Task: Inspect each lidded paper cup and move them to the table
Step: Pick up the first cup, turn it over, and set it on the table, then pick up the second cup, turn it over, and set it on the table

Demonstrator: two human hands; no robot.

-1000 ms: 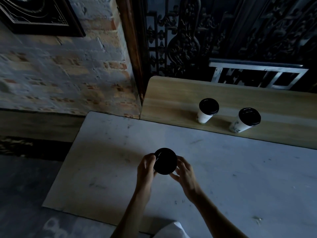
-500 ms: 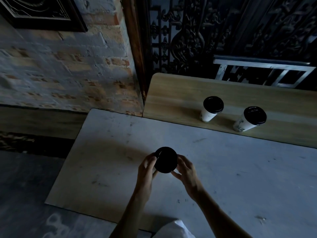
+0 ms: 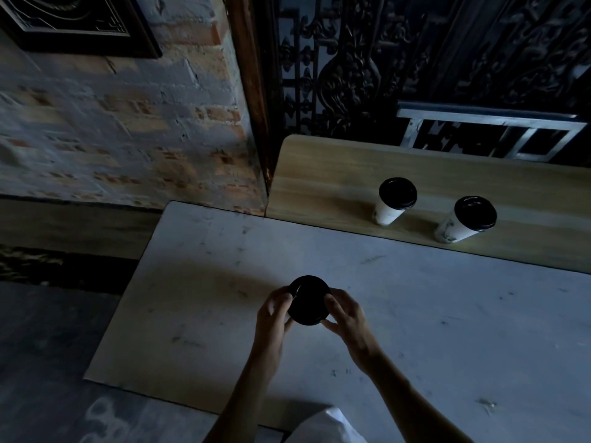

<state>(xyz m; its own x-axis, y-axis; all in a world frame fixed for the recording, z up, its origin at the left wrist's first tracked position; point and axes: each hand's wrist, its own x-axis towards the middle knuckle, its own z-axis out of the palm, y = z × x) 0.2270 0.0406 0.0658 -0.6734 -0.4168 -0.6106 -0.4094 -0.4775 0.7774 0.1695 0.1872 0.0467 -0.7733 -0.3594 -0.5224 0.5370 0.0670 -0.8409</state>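
Note:
A paper cup with a black lid [image 3: 308, 300] is held over the pale grey table [image 3: 431, 314], seen from straight above so only the lid shows. My left hand [image 3: 273, 310] grips its left side and my right hand [image 3: 347, 314] grips its right side. Two more white paper cups with black lids stand upright on the wooden bench behind the table: one [image 3: 395, 201] toward the middle and another [image 3: 468, 219] to its right. Whether the held cup touches the table is hidden by the lid and fingers.
The wooden bench [image 3: 335, 174] runs along the table's far edge. A brick wall [image 3: 128, 123] rises at the left and a dark ornate metal screen [image 3: 415, 59] at the back. The table's left edge drops to a dark floor [image 3: 48, 346].
Both hands stay on the same cup at nearly the same spot, with the fingers shifting slightly around the lid. The camera view has drifted a little; the two bench cups have not moved.

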